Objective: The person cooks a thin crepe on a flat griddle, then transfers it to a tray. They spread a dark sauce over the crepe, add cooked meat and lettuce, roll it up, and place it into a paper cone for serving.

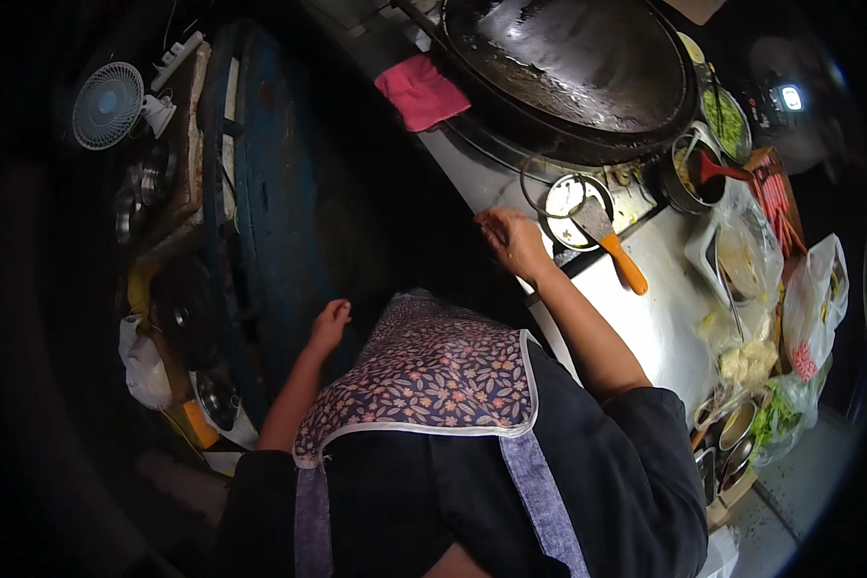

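My right hand (515,243) hangs at the counter's edge, beside a round pan of white batter (564,197). Its fingers are loosely bent and apart, with nothing visible in them. Across the pan's rim lies a scraper (624,262) with a wide metal blade and an orange handle, not touched by the hand. My left hand (329,326) is held low in front of the blue cabinet on the left. Its fingers curl loosely, partly hidden, and no object shows in it. A large dark round griddle (573,72) with a wet sheen stands beyond my right hand.
A pink cloth (422,92) lies beside the griddle. Along the right are a pot (688,188) with a red-handled tool, a bowl of chopped greens (725,123) and plastic bags (815,303). A blue cabinet (284,193) and a small fan (109,104) stand left.
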A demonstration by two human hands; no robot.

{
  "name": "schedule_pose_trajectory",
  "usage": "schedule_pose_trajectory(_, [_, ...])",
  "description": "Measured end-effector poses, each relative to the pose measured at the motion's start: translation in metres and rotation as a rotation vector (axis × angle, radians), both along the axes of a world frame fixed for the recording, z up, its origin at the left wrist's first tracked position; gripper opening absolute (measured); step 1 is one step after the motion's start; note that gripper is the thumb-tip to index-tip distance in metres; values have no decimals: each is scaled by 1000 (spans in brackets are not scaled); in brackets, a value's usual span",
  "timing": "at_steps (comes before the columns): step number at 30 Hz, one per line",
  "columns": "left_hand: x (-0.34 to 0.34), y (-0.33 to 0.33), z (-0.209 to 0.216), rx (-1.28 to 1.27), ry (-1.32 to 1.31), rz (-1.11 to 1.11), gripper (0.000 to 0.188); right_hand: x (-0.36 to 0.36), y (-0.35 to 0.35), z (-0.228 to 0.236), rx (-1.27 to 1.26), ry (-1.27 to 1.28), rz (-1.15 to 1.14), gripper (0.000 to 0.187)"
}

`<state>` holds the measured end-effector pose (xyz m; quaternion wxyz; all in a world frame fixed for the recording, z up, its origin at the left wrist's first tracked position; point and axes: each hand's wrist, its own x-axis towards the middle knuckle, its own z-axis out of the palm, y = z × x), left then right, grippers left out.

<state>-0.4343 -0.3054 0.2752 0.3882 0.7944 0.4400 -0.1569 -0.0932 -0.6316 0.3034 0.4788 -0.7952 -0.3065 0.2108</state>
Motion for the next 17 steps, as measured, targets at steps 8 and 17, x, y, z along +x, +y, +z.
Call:
schedule_pose_trajectory(8, [118,1,26,-203,-33,-86,40,63,99,2,-49,-233,-64,20])
schedule_pose_trajectory(17, [223,99,-50,-368,-145,-209,38,122,191,-19,-323,-525,-18,76])
